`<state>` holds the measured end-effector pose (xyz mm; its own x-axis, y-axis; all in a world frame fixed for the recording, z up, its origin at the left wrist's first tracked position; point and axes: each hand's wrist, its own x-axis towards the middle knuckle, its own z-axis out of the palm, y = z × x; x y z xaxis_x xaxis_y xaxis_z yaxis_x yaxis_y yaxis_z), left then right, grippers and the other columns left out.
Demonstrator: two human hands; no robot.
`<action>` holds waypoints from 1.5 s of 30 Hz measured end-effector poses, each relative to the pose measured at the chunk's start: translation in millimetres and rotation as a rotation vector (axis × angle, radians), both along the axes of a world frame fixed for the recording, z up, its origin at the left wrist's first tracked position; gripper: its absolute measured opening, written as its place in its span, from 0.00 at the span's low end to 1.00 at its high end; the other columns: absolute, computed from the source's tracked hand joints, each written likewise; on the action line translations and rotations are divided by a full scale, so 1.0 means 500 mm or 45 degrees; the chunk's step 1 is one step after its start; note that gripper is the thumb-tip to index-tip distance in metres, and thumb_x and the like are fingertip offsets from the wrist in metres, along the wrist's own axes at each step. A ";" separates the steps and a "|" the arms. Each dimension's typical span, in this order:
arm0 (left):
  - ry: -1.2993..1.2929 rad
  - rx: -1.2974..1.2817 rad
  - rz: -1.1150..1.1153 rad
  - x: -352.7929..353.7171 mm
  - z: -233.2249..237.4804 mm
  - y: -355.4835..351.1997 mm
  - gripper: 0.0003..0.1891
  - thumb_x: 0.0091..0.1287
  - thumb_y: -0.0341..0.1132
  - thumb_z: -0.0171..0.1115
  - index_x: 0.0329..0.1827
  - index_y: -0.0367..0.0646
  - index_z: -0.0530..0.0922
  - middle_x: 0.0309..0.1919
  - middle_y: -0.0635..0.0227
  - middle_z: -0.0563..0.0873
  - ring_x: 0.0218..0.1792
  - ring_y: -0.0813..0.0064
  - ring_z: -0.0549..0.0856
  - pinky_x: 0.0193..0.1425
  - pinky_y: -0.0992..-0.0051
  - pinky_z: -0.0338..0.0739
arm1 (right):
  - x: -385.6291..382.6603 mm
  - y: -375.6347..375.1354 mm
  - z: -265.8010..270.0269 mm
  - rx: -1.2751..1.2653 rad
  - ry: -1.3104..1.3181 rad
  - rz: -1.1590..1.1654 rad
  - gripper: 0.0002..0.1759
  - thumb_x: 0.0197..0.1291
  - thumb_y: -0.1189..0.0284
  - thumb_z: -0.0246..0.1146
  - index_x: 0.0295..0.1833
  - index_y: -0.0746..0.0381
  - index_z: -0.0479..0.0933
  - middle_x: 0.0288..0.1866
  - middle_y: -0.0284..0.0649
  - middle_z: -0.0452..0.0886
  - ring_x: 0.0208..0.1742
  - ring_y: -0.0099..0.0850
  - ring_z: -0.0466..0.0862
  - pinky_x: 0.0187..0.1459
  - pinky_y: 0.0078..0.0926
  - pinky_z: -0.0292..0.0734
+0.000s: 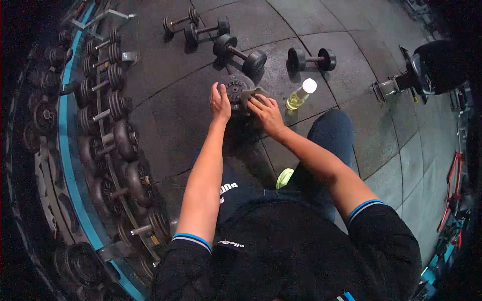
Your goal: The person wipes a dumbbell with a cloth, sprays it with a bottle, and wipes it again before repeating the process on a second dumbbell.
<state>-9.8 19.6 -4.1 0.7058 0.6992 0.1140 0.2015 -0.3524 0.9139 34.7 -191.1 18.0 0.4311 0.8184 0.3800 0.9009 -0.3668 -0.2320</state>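
The left hand (220, 103) is clamped on the edge of a dumbbell (234, 91) that stands on end on the rubber floor (181, 100). The fingers curl over the rim of the upper head and the palm lies against its side. Just beside it, the right hand (266, 114) bears down on a grey cloth (254, 93), fingers bent over the cloth and pressing it onto the far right part of that same head. The two hands sit close together on either side of the round face and are not touching. The lower head of the dumbbell is hidden beneath the hands and wrists.

Near the right hand, just beyond its knuckles, a spray bottle (300, 95) with yellow liquid and a white cap stands on the floor. Below the right forearm the person's bent knee (331, 131), in blue trousers, pushes forward.

Past the gripped weight, on the far side from the person, lie loose dumbbells: a large one (240, 53) nearly touching it, a smaller one (312, 59) off to the right, and two more (206, 30) further back. Well off to the left of the left hand runs a long rack (108, 125) filled with dumbbells in a row. Far off to the right of the right hand stands a dark gym machine (419, 70).
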 end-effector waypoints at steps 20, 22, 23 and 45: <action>0.126 -1.225 -0.514 -0.043 0.094 0.084 0.60 0.64 0.84 0.28 0.85 0.41 0.47 0.79 0.53 0.63 0.76 0.59 0.66 0.79 0.61 0.57 | 0.058 0.097 0.027 -0.249 -0.350 0.677 0.39 0.62 0.67 0.58 0.80 0.57 0.59 0.83 0.36 0.59 0.84 0.38 0.55 0.81 0.51 0.51; 0.173 -1.186 -0.523 -0.046 0.108 0.100 0.58 0.66 0.83 0.32 0.84 0.40 0.51 0.75 0.55 0.70 0.71 0.61 0.72 0.76 0.61 0.63 | 0.055 0.131 0.025 -0.267 -0.404 0.662 0.41 0.61 0.65 0.60 0.80 0.58 0.59 0.82 0.41 0.61 0.83 0.40 0.59 0.80 0.49 0.54; 0.248 -1.048 -0.463 -0.040 0.108 0.110 0.55 0.68 0.80 0.36 0.82 0.39 0.59 0.73 0.59 0.73 0.70 0.64 0.74 0.73 0.64 0.67 | 0.050 0.147 0.017 -0.263 -0.409 0.623 0.41 0.60 0.64 0.62 0.79 0.59 0.60 0.81 0.42 0.62 0.82 0.40 0.60 0.80 0.48 0.54; 0.204 -0.219 -0.374 0.046 0.117 0.047 0.34 0.80 0.58 0.47 0.74 0.36 0.69 0.68 0.52 0.77 0.68 0.61 0.76 0.73 0.66 0.67 | 0.060 0.203 0.032 1.095 0.847 -0.462 0.15 0.67 0.78 0.56 0.57 0.64 0.78 0.51 0.56 0.82 0.53 0.56 0.82 0.53 0.44 0.78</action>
